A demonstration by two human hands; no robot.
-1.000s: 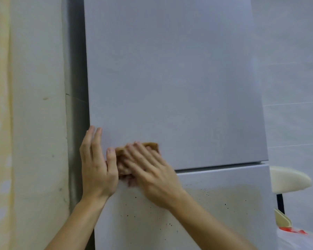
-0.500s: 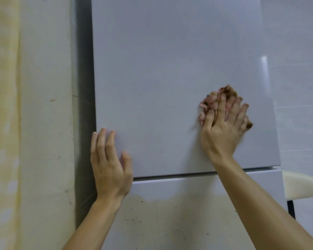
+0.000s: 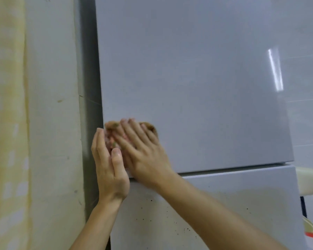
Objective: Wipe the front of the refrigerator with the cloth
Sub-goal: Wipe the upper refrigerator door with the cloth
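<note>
The grey refrigerator (image 3: pixel 197 78) fills the view, with an upper door and a lower door (image 3: pixel 233 204) split by a horizontal gap. My right hand (image 3: pixel 143 148) presses a pink and brown cloth (image 3: pixel 112 134) flat against the lower left corner of the upper door, fingers spread and blurred. My left hand (image 3: pixel 108 168) rests with straight fingers on the left edge of the door, right beside the cloth. Most of the cloth is hidden under my right hand.
A pale wall (image 3: pixel 52 123) and a yellowish curtain (image 3: pixel 7 123) stand left of the refrigerator. Dark specks dot the lower door. A cream chair seat (image 3: pixel 309 181) sits at the right edge, in front of a tiled wall (image 3: pixel 305 51).
My right hand has swept the cloth from the right side of the upper door down to its lower left corner. My left hand stayed on the door's left edge.
</note>
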